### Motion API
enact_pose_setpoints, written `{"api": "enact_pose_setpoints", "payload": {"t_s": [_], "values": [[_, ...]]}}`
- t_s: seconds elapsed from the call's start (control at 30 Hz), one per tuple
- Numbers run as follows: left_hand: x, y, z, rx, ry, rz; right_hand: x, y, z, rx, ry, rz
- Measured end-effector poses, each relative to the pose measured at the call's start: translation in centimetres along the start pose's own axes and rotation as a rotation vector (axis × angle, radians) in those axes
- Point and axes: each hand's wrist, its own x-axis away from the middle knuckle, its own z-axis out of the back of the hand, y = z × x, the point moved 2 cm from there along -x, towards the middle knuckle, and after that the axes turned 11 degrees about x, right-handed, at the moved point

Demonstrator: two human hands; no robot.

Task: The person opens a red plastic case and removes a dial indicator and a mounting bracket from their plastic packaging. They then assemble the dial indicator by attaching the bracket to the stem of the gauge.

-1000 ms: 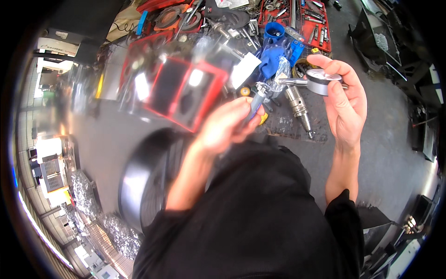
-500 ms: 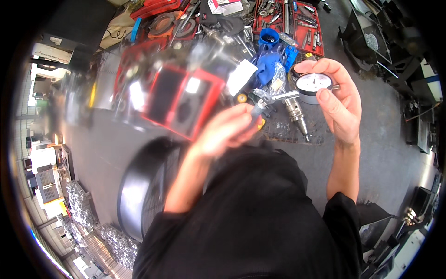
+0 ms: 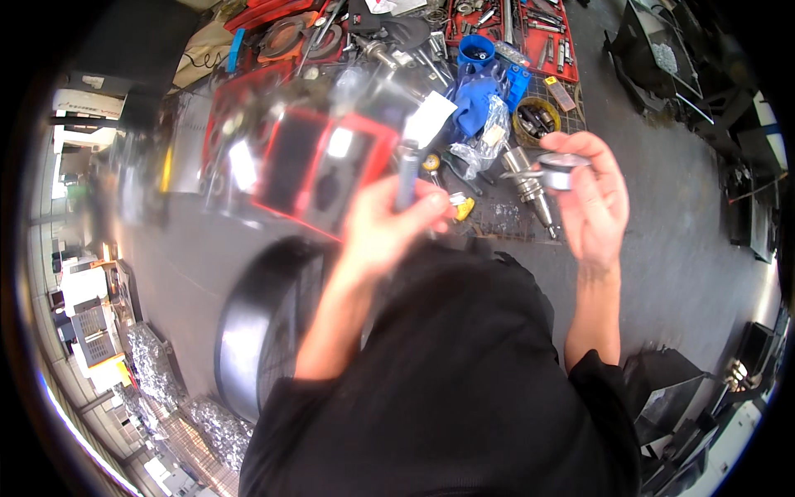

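From the head view, my left hand (image 3: 389,228) keeps a closed grip on a slim blue-grey rod (image 3: 405,176), while my right hand (image 3: 592,199) pinches a round metal dial gauge (image 3: 563,170) above the cluttered floor (image 3: 696,240). I judge fitting underway; next, alignment matters.

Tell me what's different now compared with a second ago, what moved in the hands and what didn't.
The right hand has tilted the round dial gauge so its face no longer shows, only its edge. The left hand now holds a grey-blue rod upright; the blurred red case has shifted in the picture. Both hands kept their grip, and the blue cloth and red tool trays on the floor stayed put.
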Motion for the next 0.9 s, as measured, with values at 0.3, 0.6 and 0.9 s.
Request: {"api": "enact_pose_setpoints", "payload": {"t_s": [0.3,0.6,0.9], "values": [[-5.3,-10.8,2.7,-0.566,0.033,0.181,3.7,2.7,4.8,-0.273,0.175,-0.125],[-9.7,-17.6,-0.9,-0.756,-0.045,0.133,7.4,4.1,5.6,-0.427,0.453,-0.236],[-8.5,-14.8,-2.1,-0.332,0.022,0.087,7.9,3.8,6.8,-0.236,0.396,-0.232]]}}
